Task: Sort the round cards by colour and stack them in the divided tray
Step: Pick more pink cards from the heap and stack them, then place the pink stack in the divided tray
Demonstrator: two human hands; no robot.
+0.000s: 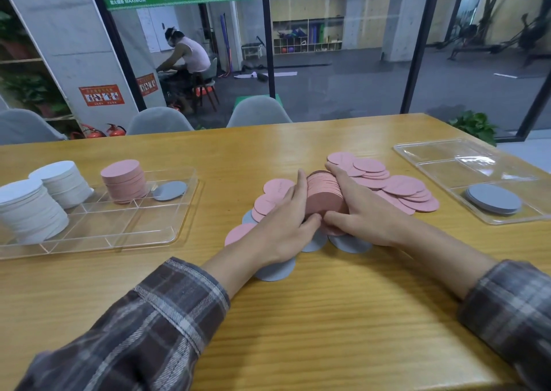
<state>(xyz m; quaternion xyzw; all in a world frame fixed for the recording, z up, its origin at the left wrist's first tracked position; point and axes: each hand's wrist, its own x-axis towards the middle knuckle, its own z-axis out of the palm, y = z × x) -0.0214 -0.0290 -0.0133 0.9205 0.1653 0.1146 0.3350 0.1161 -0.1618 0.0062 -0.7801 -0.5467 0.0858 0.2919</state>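
**Q:** Fingers — status?

**A:** On my feed both are gripping. My left hand (283,220) and right hand (366,214) clasp the pink bundle (325,193) between them. It's a roll of thin round cards stood on edge, matte, with the rim ribbed like a coin stack. Fingers lie long down each side of it, and the thumbs hook the near edge, almost meeting.

**Q:** What's around the fingers?

**A:** Past my right fingertips are loose pink cards (399,184), fanned flat and overlapping. Outside the left fingers lie a few more pink discs (274,193). Under both palms and wrists are grey-blue cards (275,268), flat on the wooden table (298,331), which is glossy with a visible grain.

**Q:** And the tray?

**A:** The divided tray (143,226) sits well left of my left fingers. It's clear hard plastic with rounded corners and thin partitions. There are two white stacks (32,208) at its left end, tall and slightly leaning. One pink stack (125,182) stands in a far compartment, with a single grey card (170,190) in the compartment just beside it.

**Q:** Right side?

**A:** A second clear tray (441,164) sits well right of my right fingers — a few grey cards (493,198) are stacked flat in its near section. Plaid sleeves (167,316), soft woven cloth, cover both forearms.
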